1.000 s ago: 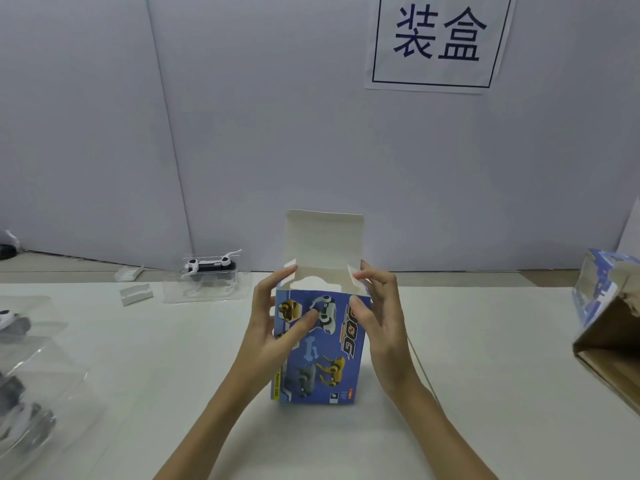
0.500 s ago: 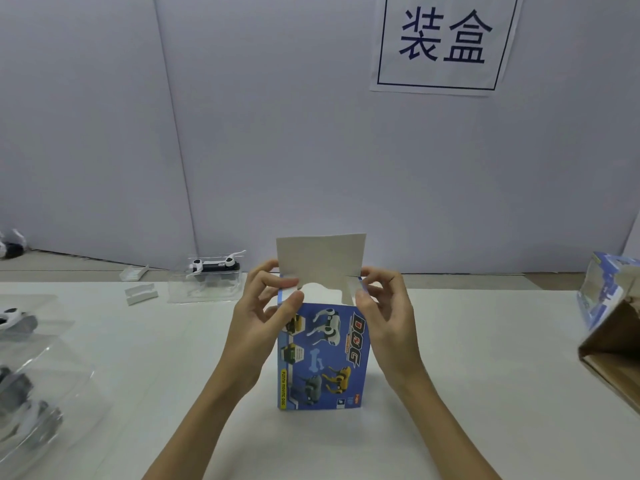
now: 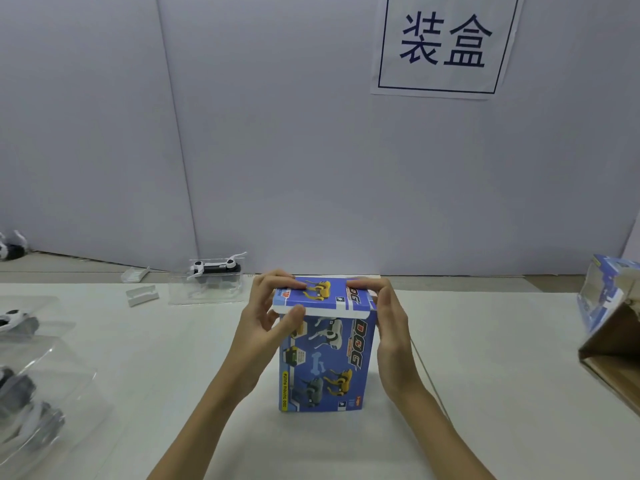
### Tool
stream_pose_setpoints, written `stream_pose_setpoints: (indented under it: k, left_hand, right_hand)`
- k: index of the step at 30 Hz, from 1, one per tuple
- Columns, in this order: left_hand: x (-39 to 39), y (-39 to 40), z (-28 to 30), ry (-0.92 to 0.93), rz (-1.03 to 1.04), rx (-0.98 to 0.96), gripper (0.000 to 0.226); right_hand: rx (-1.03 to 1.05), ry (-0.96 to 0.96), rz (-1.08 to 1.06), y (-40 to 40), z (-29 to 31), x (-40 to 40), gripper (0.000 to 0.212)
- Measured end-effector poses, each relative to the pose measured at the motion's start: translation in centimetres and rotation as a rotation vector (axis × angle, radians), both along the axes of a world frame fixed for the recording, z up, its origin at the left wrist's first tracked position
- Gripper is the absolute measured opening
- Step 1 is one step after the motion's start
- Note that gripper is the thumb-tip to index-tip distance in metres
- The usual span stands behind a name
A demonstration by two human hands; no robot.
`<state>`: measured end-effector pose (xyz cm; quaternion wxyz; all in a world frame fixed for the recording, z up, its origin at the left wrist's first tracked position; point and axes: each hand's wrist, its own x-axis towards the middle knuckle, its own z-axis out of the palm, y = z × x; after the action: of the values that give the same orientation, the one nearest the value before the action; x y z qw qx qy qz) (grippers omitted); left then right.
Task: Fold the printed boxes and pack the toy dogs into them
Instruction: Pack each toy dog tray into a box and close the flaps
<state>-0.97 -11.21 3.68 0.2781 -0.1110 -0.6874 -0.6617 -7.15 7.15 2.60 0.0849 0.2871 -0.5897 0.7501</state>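
A blue printed box [image 3: 327, 362] with dog pictures stands upright on the white table [image 3: 485, 393], straight in front of me. Its top flap lies folded down over the opening, with a white edge still showing along the front. My left hand [image 3: 266, 320] grips the flap's left end, thumb at the front edge and fingers curled over the top. My right hand [image 3: 389, 327] holds the right end and right side of the box, fingers curled onto the lid. A black-and-white toy dog [image 3: 216, 266] in a clear plastic shell sits at the back, left of the box.
More toy dogs in clear plastic shells [image 3: 31, 393] lie at the left edge. Two small white plastic pieces [image 3: 142, 294] rest near the back left. An open cardboard carton [image 3: 613, 355] holding a packed blue box [image 3: 602, 296] juts in at the right edge. A grey wall stands behind.
The top flap stood upright and the box was open; both hands have folded it forward and down over the opening.
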Motion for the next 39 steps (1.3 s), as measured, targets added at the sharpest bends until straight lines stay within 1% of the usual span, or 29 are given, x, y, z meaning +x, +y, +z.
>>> stream_pose_setpoints:
  k: [2, 4, 6, 9, 10, 11, 12, 14, 15, 16, 17, 19, 21, 24, 29, 31, 32, 34, 35, 36, 37, 39]
  left_hand:
    - [0.0, 0.1, 0.1, 0.007, 0.019, 0.014, 0.055]
    - [-0.2, 0.1, -0.1, 0.028, 0.032, 0.023, 0.043]
    - [-0.6, 0.1, -0.3, 0.042, 0.052, 0.024, 0.024]
    - [-0.8, 0.4, -0.5, 0.051, 0.099, 0.028, 0.018]
    - [-0.8, 0.5, -0.6, 0.049, 0.108, 0.027, 0.021]
    - [-0.7, 0.6, -0.7, 0.04, 0.104, 0.019, 0.03]
    - [-0.6, 0.6, -0.8, 0.025, 0.088, 0.014, 0.047]
    - [-0.6, 0.6, -1.0, 0.022, 0.081, 0.019, 0.082]
    - [-0.6, 0.6, -1.0, 0.039, 0.094, 0.025, 0.088]
    - [-0.5, 0.6, -1.1, 0.056, 0.104, 0.035, 0.085]
    - [-0.5, 0.7, -1.1, 0.072, 0.104, 0.053, 0.074]
    - [-0.4, 0.9, -1.2, 0.092, 0.075, 0.106, 0.044]
    - [-0.3, 1.0, -1.3, 0.094, 0.055, 0.125, 0.03]
    - [-0.2, 1.5, -1.1, 0.097, 0.072, 0.175, 0.024]
    - [-0.4, 1.5, -0.4, 0.068, 0.12, 0.307, 0.035]
    - [-0.4, 1.1, -0.3, 0.054, 0.119, 0.347, 0.029]
    - [-0.4, 1.0, -0.3, 0.05, 0.115, 0.317, 0.034]
    - [-0.5, 0.6, -0.7, 0.038, 0.116, 0.142, 0.06]
    - [-0.5, 0.5, -0.8, 0.046, 0.142, 0.043, 0.065]
    - [-0.5, 0.6, -0.7, 0.07, 0.179, -0.028, 0.059]
    - [-0.5, 0.5, -0.8, 0.109, 0.241, -0.107, 0.05]
    - [-0.7, 0.2, -0.9, 0.243, 0.387, -0.318, 0.043]
  right_hand:
    - [0.032, -0.019, 0.048, -0.2, -0.3, 0.2, 0.053]
    - [0.076, -0.001, 0.058, -0.4, -0.4, 0.2, 0.056]
    - [0.103, 0.033, 0.024, -0.5, -0.3, 0.1, 0.053]
    - [0.126, 0.095, -0.032, -0.7, 0.0, -0.1, 0.049]
    - [0.129, 0.1, -0.039, -0.7, 0.0, -0.1, 0.049]
    - [0.128, 0.091, -0.037, -0.7, -0.1, -0.1, 0.05]
    - [0.126, 0.075, -0.03, -0.8, -0.2, 0.0, 0.052]
    - [0.12, 0.048, -0.017, -0.7, -0.3, 0.0, 0.065]
    - [0.115, 0.046, -0.015, -0.7, -0.4, 0.1, 0.072]
    - [0.113, 0.044, -0.016, -0.7, -0.4, 0.1, 0.078]
    - [0.113, 0.038, -0.017, -0.7, -0.4, 0.1, 0.082]
    - [0.112, 0.016, -0.013, -0.7, -0.5, 0.0, 0.085]
    - [0.121, 0.014, -0.02, -0.6, -0.6, -0.1, 0.087]
    - [0.13, 0.028, -0.014, -0.6, -0.7, -0.3, 0.08]
    - [0.133, 0.065, 0.023, -0.5, -0.6, -0.4, 0.072]
    - [0.136, 0.077, 0.022, -0.5, -0.7, -0.3, 0.068]
    - [0.139, 0.074, 0.014, -0.5, -0.7, -0.3, 0.07]
    - [0.145, 0.054, -0.011, -0.4, -0.8, -0.4, 0.079]
    - [0.152, 0.054, -0.031, -0.3, -0.9, -0.6, 0.079]
    - [0.151, 0.06, -0.051, -0.3, -0.9, -0.6, 0.073]
    - [0.151, 0.075, -0.074, -0.3, -1.0, -0.7, 0.062]
    - [0.154, 0.125, -0.167, -0.4, -1.1, -0.8, 0.048]
